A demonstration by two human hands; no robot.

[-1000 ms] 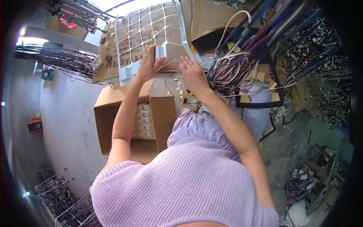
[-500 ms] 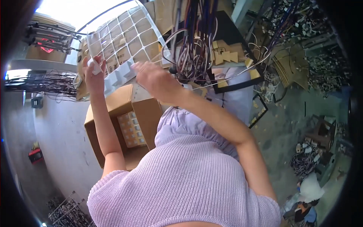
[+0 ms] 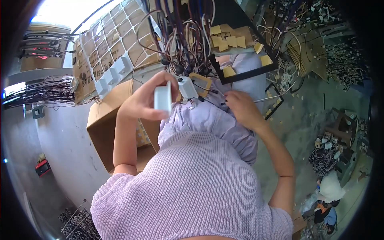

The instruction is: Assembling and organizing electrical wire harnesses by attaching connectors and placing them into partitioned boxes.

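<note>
Remotely, I watch the left hand (image 3: 145, 99) grasp a white case (image 3: 163, 99); just right of its fingers sits a white housing (image 3: 187, 87), wires (image 3: 185, 32) crowd beyond, and a black frame (image 3: 249, 73) borders the curled right hand (image 3: 243, 107), whose hold I cannot tell.
</note>
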